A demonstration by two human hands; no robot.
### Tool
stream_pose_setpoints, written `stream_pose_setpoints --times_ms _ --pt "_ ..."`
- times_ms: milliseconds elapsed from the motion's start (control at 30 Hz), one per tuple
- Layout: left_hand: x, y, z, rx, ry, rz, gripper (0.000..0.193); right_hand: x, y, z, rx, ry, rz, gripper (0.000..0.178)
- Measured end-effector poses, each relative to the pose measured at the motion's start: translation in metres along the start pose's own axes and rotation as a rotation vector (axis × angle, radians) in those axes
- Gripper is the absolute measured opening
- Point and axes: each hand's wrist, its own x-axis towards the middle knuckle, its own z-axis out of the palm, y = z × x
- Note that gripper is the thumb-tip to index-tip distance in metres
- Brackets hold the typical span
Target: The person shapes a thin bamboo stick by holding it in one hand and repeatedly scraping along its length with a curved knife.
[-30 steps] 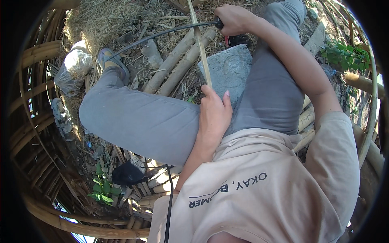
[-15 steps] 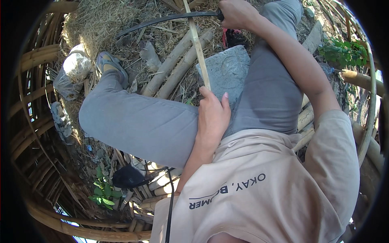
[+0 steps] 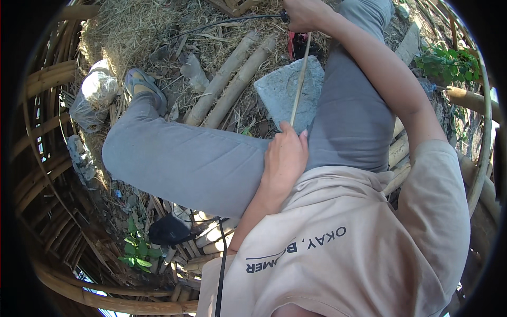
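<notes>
My left hand (image 3: 287, 154) is closed near my lap, gripping the near end of a thin, pale strip of bamboo or wood (image 3: 300, 87). The strip points away from me over a flat grey stone slab (image 3: 311, 79), and its far end reaches up near my right hand. At the top, my right hand (image 3: 305, 15) is wrapped round the dark handle of a long curved blade (image 3: 227, 22), like a sickle. The blade extends leftward over the straw, seen nearly edge-on. A gap shows between blade and strip.
Two bamboo poles (image 3: 227, 79) lie on the ground between my legs. Dry straw (image 3: 127, 31) covers the far left. A plastic bag (image 3: 97, 92) sits by my left shoe (image 3: 143, 84). Slatted bamboo fencing (image 3: 50, 174) curves round the left, and leafy plants (image 3: 448, 66) grow at right.
The strip has swung right and now shows a narrower side. My left hand has shifted slightly right with it. The blade no longer crosses the strip and has turned edge-on.
</notes>
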Motion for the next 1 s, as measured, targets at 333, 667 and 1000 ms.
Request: stream_pose_setpoints --times_ms 333,667,1000 --pt "0.007 -0.011 -0.002 -0.178 0.092 -0.021 0.029 -0.014 -0.043 -0.022 0.087 -0.063 0.009 0.031" --pt "0.016 -0.020 0.000 -0.640 0.210 -0.008 0.028 -0.020 -0.012 -0.041 0.617 0.464 -0.103 0.035" --pt "0.019 -0.009 -0.012 -1.230 0.014 -0.179 0.027 -0.019 -0.002 -0.023 0.477 0.471 -0.099 0.026"
